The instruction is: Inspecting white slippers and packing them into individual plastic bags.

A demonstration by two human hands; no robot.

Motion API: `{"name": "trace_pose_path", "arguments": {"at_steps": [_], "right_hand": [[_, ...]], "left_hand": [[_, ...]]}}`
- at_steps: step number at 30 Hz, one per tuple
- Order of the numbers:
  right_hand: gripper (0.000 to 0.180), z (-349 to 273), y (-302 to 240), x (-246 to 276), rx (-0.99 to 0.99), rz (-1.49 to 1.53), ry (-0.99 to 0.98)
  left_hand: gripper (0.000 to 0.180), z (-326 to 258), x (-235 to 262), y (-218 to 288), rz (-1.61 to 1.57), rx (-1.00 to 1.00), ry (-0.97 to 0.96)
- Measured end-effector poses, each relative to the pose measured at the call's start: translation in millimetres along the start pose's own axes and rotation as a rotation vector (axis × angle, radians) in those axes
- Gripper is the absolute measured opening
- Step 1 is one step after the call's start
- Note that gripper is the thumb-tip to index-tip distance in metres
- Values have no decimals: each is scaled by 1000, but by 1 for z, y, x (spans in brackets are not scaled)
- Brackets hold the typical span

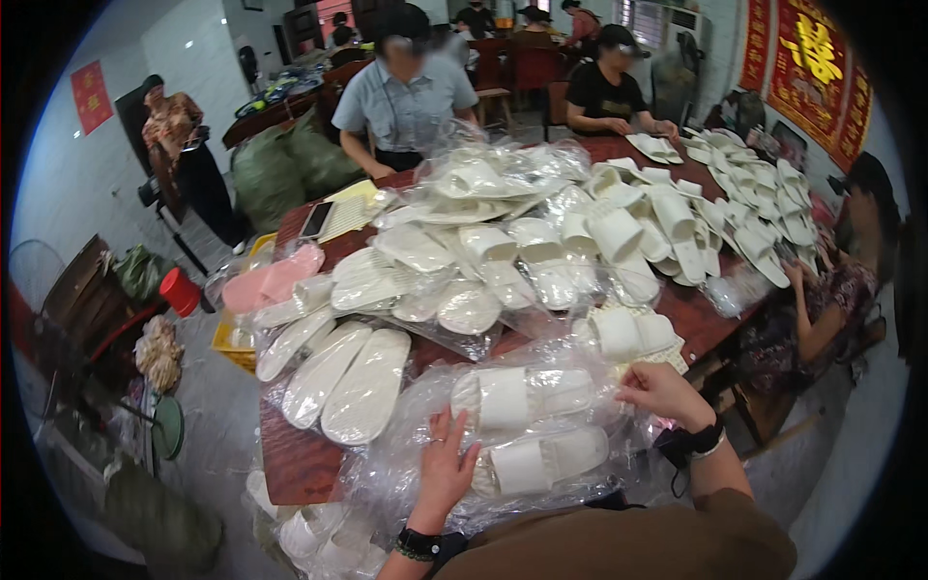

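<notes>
now we press our left hand (443, 471) flat, fingers spread, on the clear bag (406, 454); at two o'clock our right hand (659, 389) pinches its plastic beside the white slippers (527, 425).

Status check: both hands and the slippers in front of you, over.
Left hand flat on clear plastic bags, beside near white slipper. Right hand pinching bag edge by far white slipper. Slipper piles crowd the table beyond.
</notes>
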State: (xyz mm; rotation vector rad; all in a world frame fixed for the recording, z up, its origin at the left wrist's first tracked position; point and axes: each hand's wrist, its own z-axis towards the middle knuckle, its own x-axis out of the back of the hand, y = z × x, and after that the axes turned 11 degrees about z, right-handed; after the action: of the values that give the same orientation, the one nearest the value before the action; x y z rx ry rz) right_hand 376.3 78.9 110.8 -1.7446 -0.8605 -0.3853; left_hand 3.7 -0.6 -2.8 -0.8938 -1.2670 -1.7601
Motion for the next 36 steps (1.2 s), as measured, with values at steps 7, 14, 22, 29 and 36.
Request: {"name": "trace_pose_path", "arguments": {"at_steps": [7,14,22,29,36], "right_hand": [[27,-11,-10,-7,324,875,3],[36,-17,11,0,-166,811,-140],[55,-14,5,-5,257,1237,46],[25,-13,82,-11,11,1030,-286],[52,-21,30,-25,-49,647,-509]], "left_hand": [[68,4,-4,-5,-84,0,16],[62,16,1,-3,-87,-13,-11],[63,19,5,-3,-72,-19,17],[62,7,-6,-9,-115,-71,45],[55,0,9,-8,-350,39,-52]]}}
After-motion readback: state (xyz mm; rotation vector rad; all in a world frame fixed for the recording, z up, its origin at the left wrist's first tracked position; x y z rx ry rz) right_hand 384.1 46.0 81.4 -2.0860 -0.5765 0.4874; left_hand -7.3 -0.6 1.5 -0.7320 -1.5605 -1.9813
